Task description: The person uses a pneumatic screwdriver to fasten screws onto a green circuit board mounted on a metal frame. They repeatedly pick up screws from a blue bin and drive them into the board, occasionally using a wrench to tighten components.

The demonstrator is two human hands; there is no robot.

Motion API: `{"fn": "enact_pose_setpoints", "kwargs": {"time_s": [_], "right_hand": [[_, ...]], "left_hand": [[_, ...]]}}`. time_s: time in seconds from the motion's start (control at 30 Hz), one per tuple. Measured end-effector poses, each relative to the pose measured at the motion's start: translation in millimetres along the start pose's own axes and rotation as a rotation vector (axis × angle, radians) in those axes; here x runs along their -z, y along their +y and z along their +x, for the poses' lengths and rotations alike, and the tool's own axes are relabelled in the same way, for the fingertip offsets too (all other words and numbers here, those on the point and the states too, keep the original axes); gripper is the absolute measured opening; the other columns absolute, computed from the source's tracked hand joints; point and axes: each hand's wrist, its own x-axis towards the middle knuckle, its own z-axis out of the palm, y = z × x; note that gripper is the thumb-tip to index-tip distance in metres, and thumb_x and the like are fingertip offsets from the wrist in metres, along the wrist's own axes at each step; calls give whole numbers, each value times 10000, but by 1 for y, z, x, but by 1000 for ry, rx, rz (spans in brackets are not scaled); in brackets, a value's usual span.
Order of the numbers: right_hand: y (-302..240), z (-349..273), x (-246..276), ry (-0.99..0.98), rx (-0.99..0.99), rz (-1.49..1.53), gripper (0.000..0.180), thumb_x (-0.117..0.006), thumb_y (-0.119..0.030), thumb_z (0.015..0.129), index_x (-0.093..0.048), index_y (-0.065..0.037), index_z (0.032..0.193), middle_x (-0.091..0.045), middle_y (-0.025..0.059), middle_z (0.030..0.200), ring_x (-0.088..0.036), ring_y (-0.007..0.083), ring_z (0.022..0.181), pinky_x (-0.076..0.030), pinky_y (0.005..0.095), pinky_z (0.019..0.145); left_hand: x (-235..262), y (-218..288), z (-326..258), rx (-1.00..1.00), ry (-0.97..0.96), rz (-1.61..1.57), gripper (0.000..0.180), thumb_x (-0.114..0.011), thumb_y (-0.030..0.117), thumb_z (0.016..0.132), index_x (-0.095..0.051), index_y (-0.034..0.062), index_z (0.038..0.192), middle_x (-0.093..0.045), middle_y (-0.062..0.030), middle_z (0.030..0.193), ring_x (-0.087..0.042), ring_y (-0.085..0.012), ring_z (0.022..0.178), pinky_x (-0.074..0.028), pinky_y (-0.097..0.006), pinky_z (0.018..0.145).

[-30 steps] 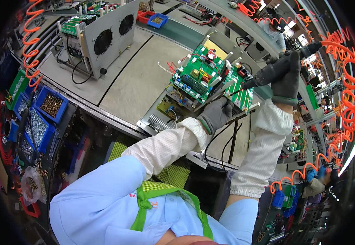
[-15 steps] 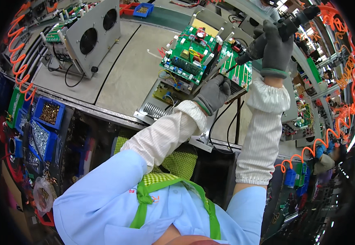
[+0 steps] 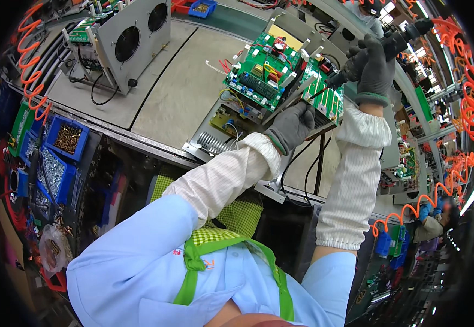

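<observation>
My left hand [image 3: 292, 127], in a grey glove, grips the near edge of a metal chassis [image 3: 215, 143] that carries several green circuit boards [image 3: 261, 73]. My right hand [image 3: 374, 66], also gloved, is shut on a black powered screwdriver [image 3: 381, 48] hanging from above. Its tip points down at the smaller green board [image 3: 324, 97] on the right side of the assembly. Red and white wires run across the boards.
A grey metal box with two round fan openings [image 3: 130, 41] stands at the back left of the bench. Blue bins of screws [image 3: 65, 139] hang at the bench's left front. Orange coiled air hoses [image 3: 468, 103] hang at right and left. Another green board [image 3: 408, 163] lies at right.
The view has shifted so the bench sits lower and closer. My right hand with the screwdriver has stayed raised over the right board; my left hand keeps its grip on the chassis.
</observation>
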Motion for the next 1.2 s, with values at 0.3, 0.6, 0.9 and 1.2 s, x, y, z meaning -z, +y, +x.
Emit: {"fn": "enact_pose_setpoints", "kwargs": {"time_s": [0.3,0.6,0.9,1.2], "right_hand": [[-2,5,11,-47,271,36,414,-713,-311,809,-485,-48,1034,-569,60,735,-612,182,576,-497,286,513],[-10,-7,1,-61,249,40,498,-597,-509,857,-472,-53,1014,-553,75,716,-602,188,576,-467,285,471],[1,9,2,-69,127,238,475,-551,-536,870,-483,-80,986,-546,70,744,-588,187,526,-454,290,439],[3,7,-3,17,233,124,415,-609,-423,840,-506,-39,959,-601,103,659,-606,216,548,-492,313,496]], "left_hand": [[1,-2,-1,-16,9,-52,167,-513,88,941,-523,4,1086,-564,-99,934,-580,-167,788,-530,-240,652],[2,-1,4,-8,14,-23,156,-526,96,938,-527,15,1071,-562,-90,908,-571,-148,752,-517,-232,630],[1,-3,1,-32,52,-23,142,-548,94,926,-543,20,1047,-565,-87,899,-572,-143,741,-515,-215,620],[-1,-1,2,-16,62,-52,132,-542,90,927,-536,8,1030,-561,-91,881,-569,-154,729,-517,-220,616]]}}
